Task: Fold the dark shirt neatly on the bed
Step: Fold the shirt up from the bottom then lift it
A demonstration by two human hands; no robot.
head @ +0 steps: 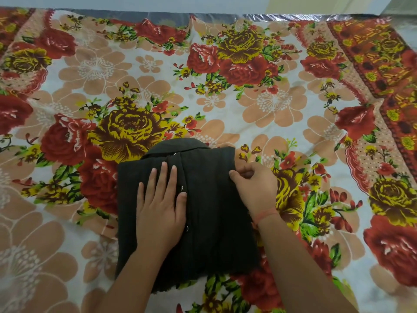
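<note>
The dark shirt (209, 213) lies on the bed as a folded rectangle, collar at the far end and button placket facing up with small pale buttons. My left hand (160, 204) lies flat on the shirt's left half, fingers straight and spread, pressing the cloth down. At the shirt's upper right edge, my right hand (252, 186) has its fingers curled and pinches the fabric's side fold. A thin orange thread band circles the right wrist.
A floral bedsheet (248, 98) with red and yellow roses covers the whole bed around the shirt. A shiny silver strip (282, 18) runs along the bed's far edge, with a pale wall behind it.
</note>
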